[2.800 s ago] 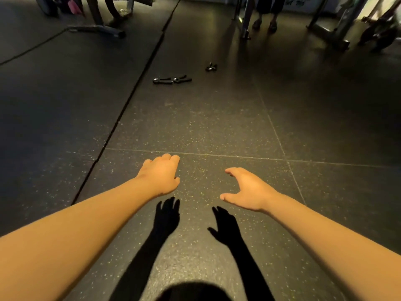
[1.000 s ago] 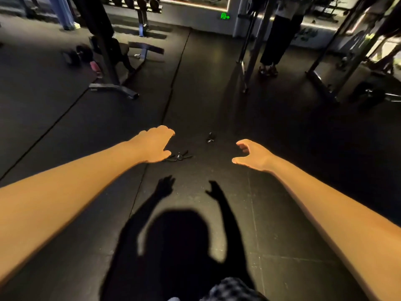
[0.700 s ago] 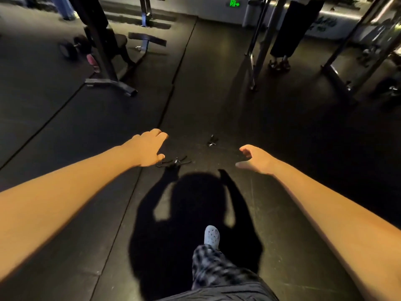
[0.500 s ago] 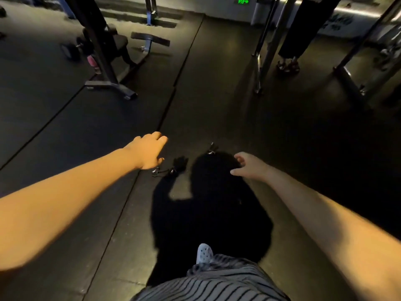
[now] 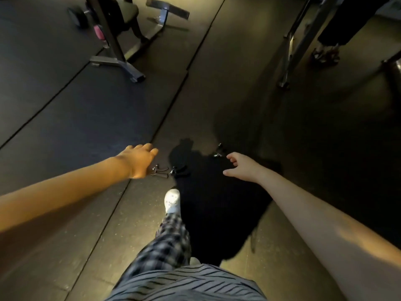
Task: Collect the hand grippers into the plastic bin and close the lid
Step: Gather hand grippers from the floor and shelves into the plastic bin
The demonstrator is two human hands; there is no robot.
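Three small black hand grippers [image 5: 161, 172] with chrome spring coils, all loose on the dark speckled rubber floor [image 5: 217, 94]. None held, none binned. No plastic bin or lid anywhere in view.

Nearest gripper [image 5: 161, 175] just right of the long seam [image 5: 165, 118] between two floor mats, flat on its side as a V-shaped tool naturally settles. Long axis across the view, coil end seemingly toward the seam, the two handles splayed off to the right. Second gripper [image 5: 179, 171] just beside it, roughly end to end on the same line, half swallowed by the person's shadow. Third gripper [image 5: 217, 152] apart from the pair, farther out on the same mat. Too small and dark to tell which way it points.

Left hand [image 5: 138, 160] palm down, fingers straight and together, empty, stretched over the coil end of the nearest gripper. Touching or just above: cannot tell. Right hand [image 5: 240, 168] also empty, thumb and fingers spread and lightly curved, fingertips just short of the third gripper. Probably one hand per target, to lift from both spots in a single stoop.

White perforated clog [image 5: 172, 200] and plaid trouser leg [image 5: 167, 242] planted near the pair, likely to bring the body within reach. Grey steel bench frame [image 5: 117, 61] toward the far left of the floor. Another person's sandalled feet [image 5: 324, 55] toward the far right.
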